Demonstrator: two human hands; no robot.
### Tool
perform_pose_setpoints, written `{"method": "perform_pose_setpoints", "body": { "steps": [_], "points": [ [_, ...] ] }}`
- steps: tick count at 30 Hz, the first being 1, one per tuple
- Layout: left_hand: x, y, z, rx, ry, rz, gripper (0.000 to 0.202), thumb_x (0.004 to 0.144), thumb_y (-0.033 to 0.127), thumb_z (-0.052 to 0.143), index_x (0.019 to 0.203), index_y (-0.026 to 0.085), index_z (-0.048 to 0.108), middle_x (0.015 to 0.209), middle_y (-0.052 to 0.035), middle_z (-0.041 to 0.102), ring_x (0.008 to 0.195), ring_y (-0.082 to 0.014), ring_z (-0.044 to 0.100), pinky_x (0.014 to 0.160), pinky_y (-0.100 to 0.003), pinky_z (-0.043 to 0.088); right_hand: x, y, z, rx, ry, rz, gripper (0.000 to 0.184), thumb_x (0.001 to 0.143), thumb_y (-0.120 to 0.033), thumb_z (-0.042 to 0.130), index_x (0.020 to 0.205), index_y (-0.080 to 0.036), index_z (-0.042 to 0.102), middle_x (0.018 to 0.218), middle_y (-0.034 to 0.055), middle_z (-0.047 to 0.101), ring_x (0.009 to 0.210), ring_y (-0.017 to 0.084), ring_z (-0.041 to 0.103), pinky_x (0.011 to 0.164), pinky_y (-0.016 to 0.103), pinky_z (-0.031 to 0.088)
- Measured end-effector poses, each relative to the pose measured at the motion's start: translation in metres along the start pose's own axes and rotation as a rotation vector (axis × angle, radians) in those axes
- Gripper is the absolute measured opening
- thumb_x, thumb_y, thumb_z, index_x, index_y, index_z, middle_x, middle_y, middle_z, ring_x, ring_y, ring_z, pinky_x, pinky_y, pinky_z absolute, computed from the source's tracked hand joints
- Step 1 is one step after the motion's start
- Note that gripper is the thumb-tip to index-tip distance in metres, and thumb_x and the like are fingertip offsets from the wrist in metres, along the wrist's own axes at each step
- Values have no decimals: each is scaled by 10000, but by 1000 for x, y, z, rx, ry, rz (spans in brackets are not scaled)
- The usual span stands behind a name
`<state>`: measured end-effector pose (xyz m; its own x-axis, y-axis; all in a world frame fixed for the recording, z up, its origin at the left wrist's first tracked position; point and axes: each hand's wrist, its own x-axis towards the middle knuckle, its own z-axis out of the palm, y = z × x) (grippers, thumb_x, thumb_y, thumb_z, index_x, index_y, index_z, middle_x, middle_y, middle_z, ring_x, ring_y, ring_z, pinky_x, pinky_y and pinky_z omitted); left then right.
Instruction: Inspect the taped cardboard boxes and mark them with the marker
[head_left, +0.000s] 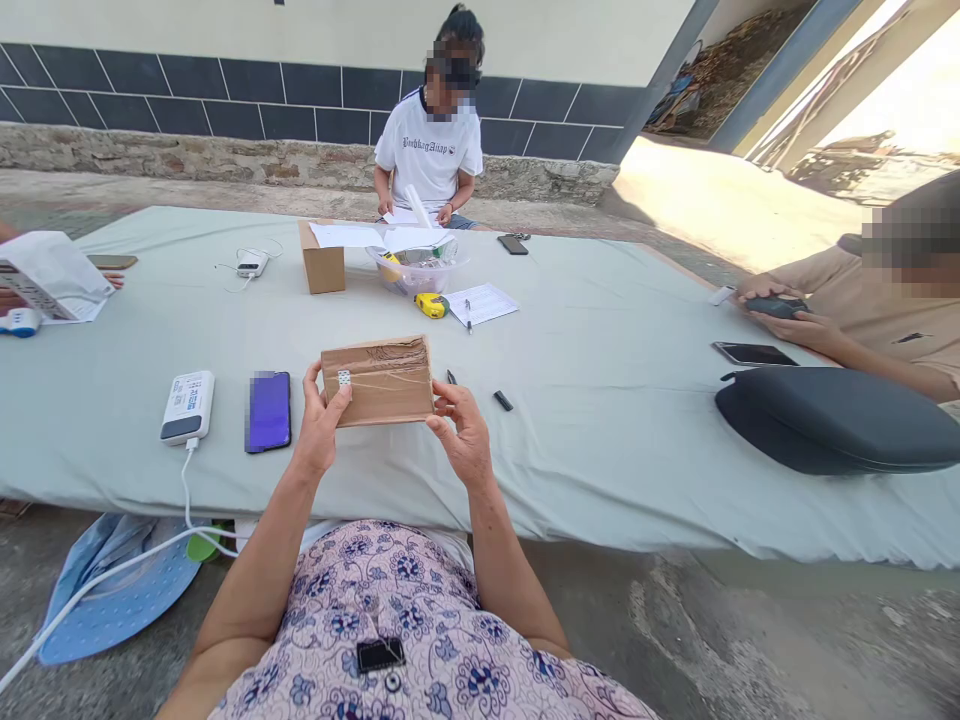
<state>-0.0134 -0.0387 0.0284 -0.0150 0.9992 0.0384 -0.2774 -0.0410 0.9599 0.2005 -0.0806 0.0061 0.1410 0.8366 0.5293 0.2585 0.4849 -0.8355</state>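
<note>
I hold a small flat cardboard box (384, 382) upright above the near edge of the cloth-covered table (600, 400). Clear tape crosses its brown face and a small white sticker sits near its left end. My left hand (319, 430) grips the left end, thumb on the front by the sticker. My right hand (463, 435) pinches the right end with fingertips. A black pen (451, 377) and a black cap (503, 401) lie on the cloth just right of the box.
A blue phone (268, 411) and a white power bank (188, 406) with cable lie to my left. Farther off stand a brown carton (322, 262), a clear bowl (417, 268), a yellow tape measure (433, 305) and papers. One person sits opposite, another at right beside a dark cushion (832, 420).
</note>
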Motion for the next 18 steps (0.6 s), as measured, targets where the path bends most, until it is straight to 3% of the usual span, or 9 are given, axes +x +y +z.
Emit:
{"method": "perform_pose_setpoints", "body": {
  "steps": [3,6,9,12,15,18],
  "points": [
    [-3,2,3,29,-3,-13,913,700,595,801,1431,311,332,1303,-85,636,1239,-274,594,978,-407,549,0,-7,-1,-70,39,-60,575,894,-646,583,1312,-254,620,1178,102,629,974,185,601,859,362,577],
    [-10,11,3,81,-27,-19,869,751,620,741,1454,308,336,1349,-94,602,1200,-284,599,843,-382,603,-2,-16,-1,-150,45,-172,608,860,-617,655,1349,-261,594,1232,115,604,1129,237,593,959,414,559],
    [-17,23,-1,200,-71,28,813,827,687,624,1509,328,368,1385,-79,591,1173,-276,606,800,-338,595,-3,-21,-3,-227,140,-201,529,887,-502,665,1358,-279,573,1300,117,587,1244,261,557,1053,454,513],
    [-20,29,-6,299,-143,13,840,824,787,527,1487,280,439,1106,-79,707,936,-239,674,738,-328,559,-2,-21,-7,-179,226,-142,468,937,-469,575,1361,-271,544,1344,114,583,1285,255,548,1071,442,498],
    [-18,31,-8,387,-155,61,711,778,772,608,1240,231,611,814,-32,675,753,-200,643,703,-322,521,0,-19,-12,-50,259,-58,462,944,-513,534,1315,-237,540,1307,113,607,1207,235,596,1023,394,512],
    [-18,35,-10,453,-212,200,526,700,687,755,935,227,653,867,-31,648,856,-203,621,793,-326,510,2,-21,-14,-7,316,-1,505,922,-602,512,1238,-209,549,1189,109,643,1061,217,631,924,360,530]
  ]
}}
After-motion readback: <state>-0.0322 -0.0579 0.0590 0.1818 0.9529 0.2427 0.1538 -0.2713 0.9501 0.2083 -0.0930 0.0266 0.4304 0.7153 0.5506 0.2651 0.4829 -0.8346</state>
